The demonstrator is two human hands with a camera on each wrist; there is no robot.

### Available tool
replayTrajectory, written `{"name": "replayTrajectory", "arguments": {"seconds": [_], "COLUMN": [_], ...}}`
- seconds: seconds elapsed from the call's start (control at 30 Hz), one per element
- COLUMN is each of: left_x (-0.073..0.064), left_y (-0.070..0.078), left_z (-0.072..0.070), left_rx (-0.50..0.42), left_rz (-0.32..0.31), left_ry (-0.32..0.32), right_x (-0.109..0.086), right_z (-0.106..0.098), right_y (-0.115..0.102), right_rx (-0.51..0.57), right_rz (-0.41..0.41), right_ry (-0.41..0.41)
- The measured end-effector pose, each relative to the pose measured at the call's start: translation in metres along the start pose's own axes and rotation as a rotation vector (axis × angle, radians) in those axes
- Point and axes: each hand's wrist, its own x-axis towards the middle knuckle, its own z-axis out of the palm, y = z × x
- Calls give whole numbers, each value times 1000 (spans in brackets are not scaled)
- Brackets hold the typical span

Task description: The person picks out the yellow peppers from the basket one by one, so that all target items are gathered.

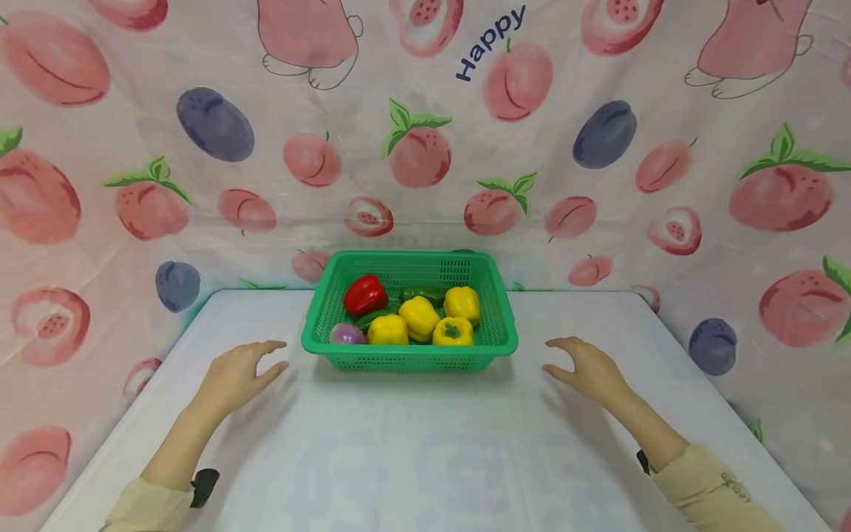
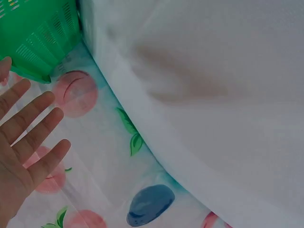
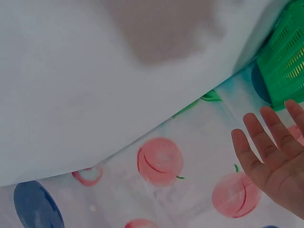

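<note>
Head view showed the green basket at the far side of the desk, holding a red pepper, yellow peppers, a purple vegetable at near left and, partly hidden, probably cucumbers. The left hand and right hand hovered either side, released, fingers loosely extended.

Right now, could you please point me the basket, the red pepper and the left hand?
Basket (image 1: 409, 349), head view, front rim.
Red pepper (image 1: 365, 296), head view, its visible middle.
Left hand (image 1: 233, 377), head view, back of hand.
</note>
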Motion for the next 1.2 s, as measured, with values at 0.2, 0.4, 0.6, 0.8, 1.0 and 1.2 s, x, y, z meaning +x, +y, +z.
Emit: {"name": "replayTrajectory", "arguments": {"seconds": [0.2,0.4,0.6,0.8,1.0,1.2], "left_x": [3,5,10,19,28,42], "left_y": [3,5,13,22,30,38], "left_z": [-3,-7,-6,-3,1,7], "left_rx": [-11,-25,-64,-99,-135,-141], "left_rz": [-18,-44,-88,-84,-84,-33], "left_ry": [4,30,81,119,118,116], "right_x": [-1,1,5,12,20,28], "right_z": [1,0,-2,-1,0,0], "right_y": [-4,-6,-19,-32,-43,-53], "right_rx": [13,45,97,149,174,190], "right_rz": [10,39,63,62,42,11], "right_ry": [30,72,169,220,235,225]}}
